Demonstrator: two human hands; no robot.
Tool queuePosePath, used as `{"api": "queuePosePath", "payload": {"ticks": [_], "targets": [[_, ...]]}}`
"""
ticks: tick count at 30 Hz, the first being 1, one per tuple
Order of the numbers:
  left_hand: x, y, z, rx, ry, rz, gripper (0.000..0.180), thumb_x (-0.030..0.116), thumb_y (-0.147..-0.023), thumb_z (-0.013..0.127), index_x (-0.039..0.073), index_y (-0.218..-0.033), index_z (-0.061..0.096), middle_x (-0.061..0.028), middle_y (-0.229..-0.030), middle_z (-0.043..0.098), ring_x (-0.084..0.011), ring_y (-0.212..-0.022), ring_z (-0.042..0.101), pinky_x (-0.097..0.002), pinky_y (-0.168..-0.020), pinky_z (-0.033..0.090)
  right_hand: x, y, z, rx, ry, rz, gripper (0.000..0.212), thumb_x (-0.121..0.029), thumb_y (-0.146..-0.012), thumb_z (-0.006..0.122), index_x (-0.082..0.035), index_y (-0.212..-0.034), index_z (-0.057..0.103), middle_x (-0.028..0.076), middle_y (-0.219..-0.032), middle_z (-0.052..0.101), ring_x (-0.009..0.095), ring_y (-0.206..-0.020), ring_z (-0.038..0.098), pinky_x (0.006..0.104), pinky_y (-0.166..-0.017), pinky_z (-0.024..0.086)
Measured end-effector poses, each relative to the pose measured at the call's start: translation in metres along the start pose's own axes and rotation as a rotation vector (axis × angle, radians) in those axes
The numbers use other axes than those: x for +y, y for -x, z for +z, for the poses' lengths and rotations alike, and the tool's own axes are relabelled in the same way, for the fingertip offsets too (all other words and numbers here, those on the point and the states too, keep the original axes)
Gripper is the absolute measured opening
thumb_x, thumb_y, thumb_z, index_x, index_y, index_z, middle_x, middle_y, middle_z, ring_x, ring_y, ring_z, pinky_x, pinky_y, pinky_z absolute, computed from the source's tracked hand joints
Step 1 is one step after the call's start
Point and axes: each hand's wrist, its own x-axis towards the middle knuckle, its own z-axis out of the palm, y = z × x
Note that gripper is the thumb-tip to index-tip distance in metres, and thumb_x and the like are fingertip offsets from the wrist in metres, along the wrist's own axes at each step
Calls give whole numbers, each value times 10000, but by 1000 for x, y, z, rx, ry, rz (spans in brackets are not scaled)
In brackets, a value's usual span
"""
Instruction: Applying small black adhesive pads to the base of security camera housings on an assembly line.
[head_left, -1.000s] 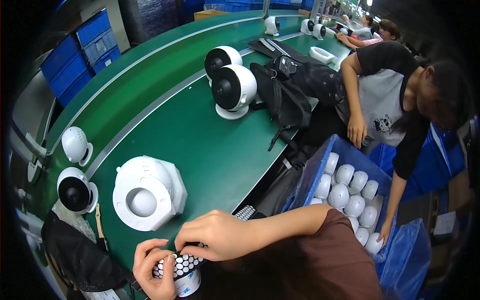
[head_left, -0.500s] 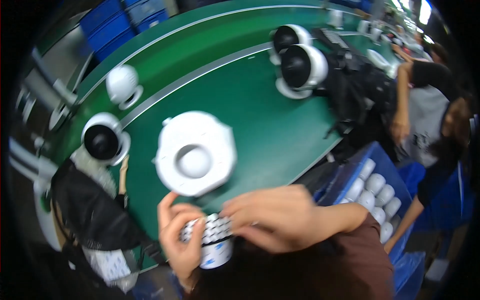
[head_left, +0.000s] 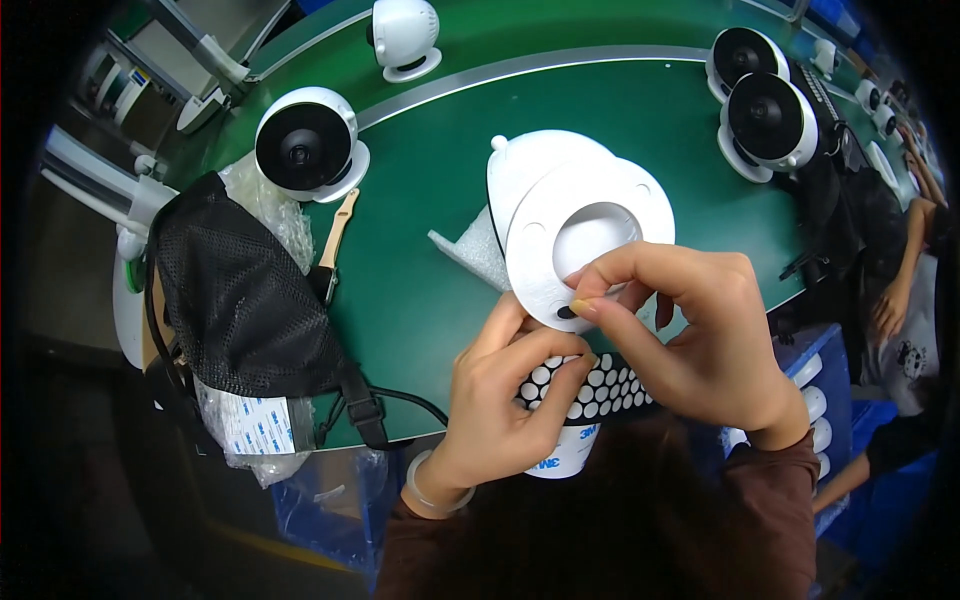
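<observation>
A white round-headed camera (head_left: 545,160) lies tipped on the bench, its ring-shaped base (head_left: 530,250) turned toward me. Shallow round recesses show around the ring. At the ring's near edge, my right hand (head_left: 705,325) pinches thumb and index finger at a small black round pad (head_left: 565,312), which touches the base. Just below, my left hand (head_left: 510,400) grips a sheet of round stick-on pads (head_left: 610,388), white dots on black, between thumb and fingers. The sheet's white backing with blue print curls down beneath. Under the camera sits a piece of white foam (head_left: 475,250).
More black-faced white cameras stand at left (head_left: 305,145), far centre (head_left: 408,35) and right (head_left: 765,120). A black mesh bag (head_left: 245,300) and a wooden-handled brush (head_left: 340,230) lie left. A blue bin (head_left: 835,370) of white parts is right, near a co-worker's arm (head_left: 900,270).
My right hand has gone from the pad sheet up to the camera's base, where a black pad now shows. My left hand keeps the sheet. The head view has shifted.
</observation>
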Motion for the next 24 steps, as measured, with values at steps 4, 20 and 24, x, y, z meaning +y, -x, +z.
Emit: {"api": "queuePosePath", "payload": {"ticks": [4,20,24], "targets": [[-1,0,0,6,15,2,92,-18,-694,611,-2,-784,608,-130,-949,556,-234,-777,607,-278,-671,460,-2,-1,3,-5,-1,28,58,6,-721,649,14,-772,623,52,-694,628,72,-558,549,189,-493,405],[2,7,-9,-65,-13,-34,104,-30,-666,641,3,-760,614,-137,-962,546,-222,-758,604,-278,-649,459,-1,5,11,116,150,-121,166,28,-711,654,12,-849,563,61,-741,634,80,-581,581,195,-476,405],[7,26,-25,-78,-39,-43,112,-19,-661,654,19,-766,656,-190,-1145,498,-234,-858,576,-287,-664,463,5,39,7,77,-258,-36,262,-20,-714,671,-13,-957,574,102,-834,625,215,-663,637,268,-559,494]]}}
